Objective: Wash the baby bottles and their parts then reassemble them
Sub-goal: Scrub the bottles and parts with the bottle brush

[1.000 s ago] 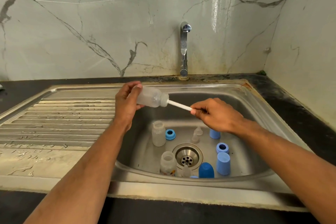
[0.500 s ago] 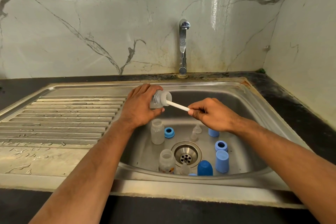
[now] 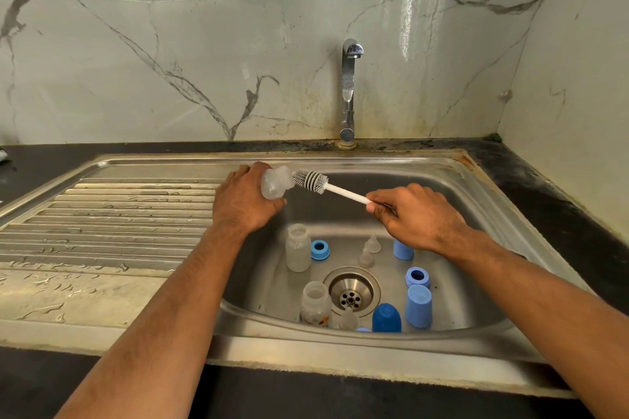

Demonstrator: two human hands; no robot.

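I'm mid-scrub: my left hand (image 3: 243, 202) grips the bottle (image 3: 276, 184) over the sink's (image 3: 483, 194) back-left corner, my right hand (image 3: 413, 218) pinches the brush (image 3: 311, 181) handle. The bristle head sits just outside the mouth. Next probably calls for rinsing.

Both bare forearms reach forward; left hand (image 3: 243, 202) curls round a clear plastic baby bottle (image 3: 276, 184), right hand (image 3: 420, 219) pinches a white-handled grey bottle brush (image 3: 315, 182).

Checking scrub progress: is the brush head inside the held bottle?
No, the brush head is outside the bottle, by its mouth.
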